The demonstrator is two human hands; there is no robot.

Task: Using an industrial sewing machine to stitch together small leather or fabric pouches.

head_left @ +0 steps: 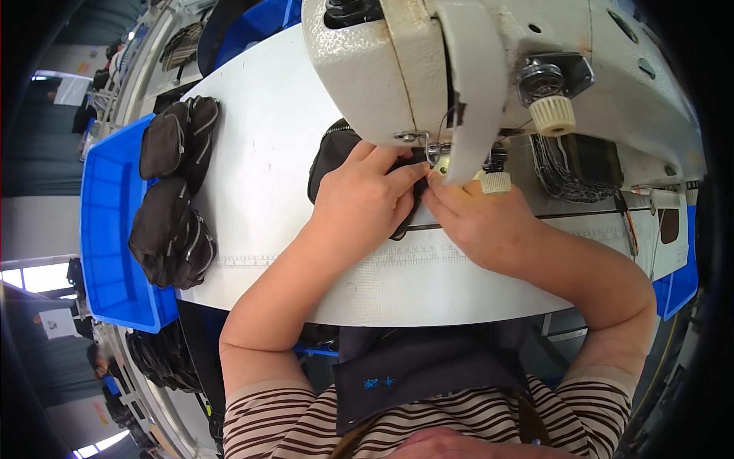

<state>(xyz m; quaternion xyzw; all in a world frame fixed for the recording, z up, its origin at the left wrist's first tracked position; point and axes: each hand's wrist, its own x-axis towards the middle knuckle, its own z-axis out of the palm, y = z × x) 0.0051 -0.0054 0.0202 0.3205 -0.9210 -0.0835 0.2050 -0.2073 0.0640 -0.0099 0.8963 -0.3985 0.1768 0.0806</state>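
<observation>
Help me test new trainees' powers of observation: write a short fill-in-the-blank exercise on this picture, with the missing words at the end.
1. The left hand rests on a dark pouch at a white ____ machine.
2. Past the right hand, a stack of dark pieces lies on the person's ____ side.
3. The plastic tray on the far left is coloured ____.
4. The person's sleeves are patterned with ____.

Missing words: sewing; right; blue; stripes.

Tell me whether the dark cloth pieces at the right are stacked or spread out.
Stacked: the dark cloth pieces lie one on another, many layered edges showing near the sewing machine.
</observation>
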